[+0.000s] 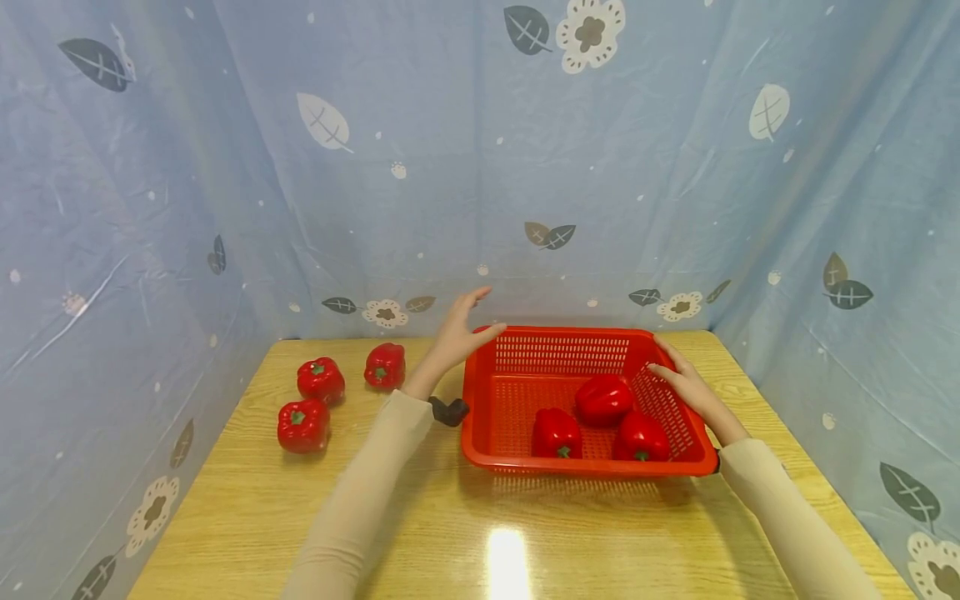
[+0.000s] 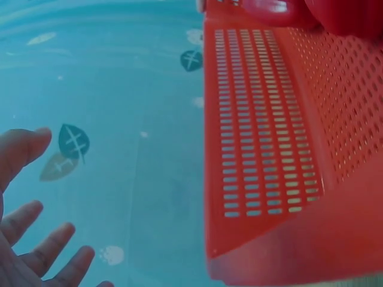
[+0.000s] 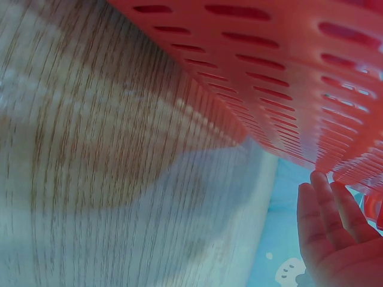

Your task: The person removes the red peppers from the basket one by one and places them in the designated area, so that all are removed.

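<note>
A red slotted basket (image 1: pixel 588 467) stands on the table with three red peppers inside, among them one at the lower left (image 1: pixel 557 433). My left hand (image 1: pixel 456 337), fingers spread, is at the basket's back left corner; the left wrist view shows a gap between the hand (image 2: pixel 36 251) and the basket wall (image 2: pixel 263 119). My right hand (image 1: pixel 686 385) is at the right wall, its thumb over the rim and its fingers outside. In the right wrist view the fingers of the right hand (image 3: pixel 341 239) are extended close to the outer wall (image 3: pixel 275 78); contact is hard to tell.
Left of the basket, three more red peppers lie on the wooden table (image 1: pixel 247 517): one near the back (image 1: pixel 385 367) and two farther left (image 1: pixel 321 381), (image 1: pixel 303 426). A patterned blue curtain (image 1: pixel 420 167) surrounds the table at the back and sides.
</note>
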{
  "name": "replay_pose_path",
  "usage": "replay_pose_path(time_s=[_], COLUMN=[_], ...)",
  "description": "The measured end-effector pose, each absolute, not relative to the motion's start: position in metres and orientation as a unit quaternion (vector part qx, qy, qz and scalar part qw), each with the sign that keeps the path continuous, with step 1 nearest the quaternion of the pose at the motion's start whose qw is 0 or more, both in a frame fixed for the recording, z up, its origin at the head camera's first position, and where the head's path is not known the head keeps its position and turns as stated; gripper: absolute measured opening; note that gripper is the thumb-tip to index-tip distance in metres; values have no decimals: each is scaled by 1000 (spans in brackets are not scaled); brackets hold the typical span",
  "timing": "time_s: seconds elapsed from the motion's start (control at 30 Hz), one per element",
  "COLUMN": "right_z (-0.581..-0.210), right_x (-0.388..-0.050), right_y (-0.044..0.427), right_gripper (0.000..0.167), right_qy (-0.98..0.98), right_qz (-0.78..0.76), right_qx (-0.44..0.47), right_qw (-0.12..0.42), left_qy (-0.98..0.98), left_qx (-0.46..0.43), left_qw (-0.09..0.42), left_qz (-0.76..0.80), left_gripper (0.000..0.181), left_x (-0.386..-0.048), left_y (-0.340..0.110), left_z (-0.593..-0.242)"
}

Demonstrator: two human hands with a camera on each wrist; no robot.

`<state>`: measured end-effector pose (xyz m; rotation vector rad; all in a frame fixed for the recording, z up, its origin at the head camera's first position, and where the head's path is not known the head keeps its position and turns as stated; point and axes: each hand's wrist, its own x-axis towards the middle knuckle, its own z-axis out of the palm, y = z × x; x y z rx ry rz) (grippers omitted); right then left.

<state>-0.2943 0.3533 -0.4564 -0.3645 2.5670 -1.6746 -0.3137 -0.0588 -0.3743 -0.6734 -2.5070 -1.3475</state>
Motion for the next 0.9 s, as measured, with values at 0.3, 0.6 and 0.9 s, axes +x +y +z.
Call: replay_pose_path(time_s=[0.3,0.6,0.9], right_z=[-455,-440,-455], right_x=[-294,-285,-294], right_y=[352,344,353], right_gripper=[67,65,68], right_qy=[831,828,825], right_qz=[-543,-548,-553], right_qx=[-117,-114,-113], right_qw=[28,34,39], left_qy=[-859,-857,-854], left_qx=[-249,-275,-293], left_qw=[96,87,36], left_qz=[-436,-428,-429], left_gripper=[70,70,74], left_x=[-311,-314,-308], left_y=[-46,-31,-19], left_z=[-371,-376,-385])
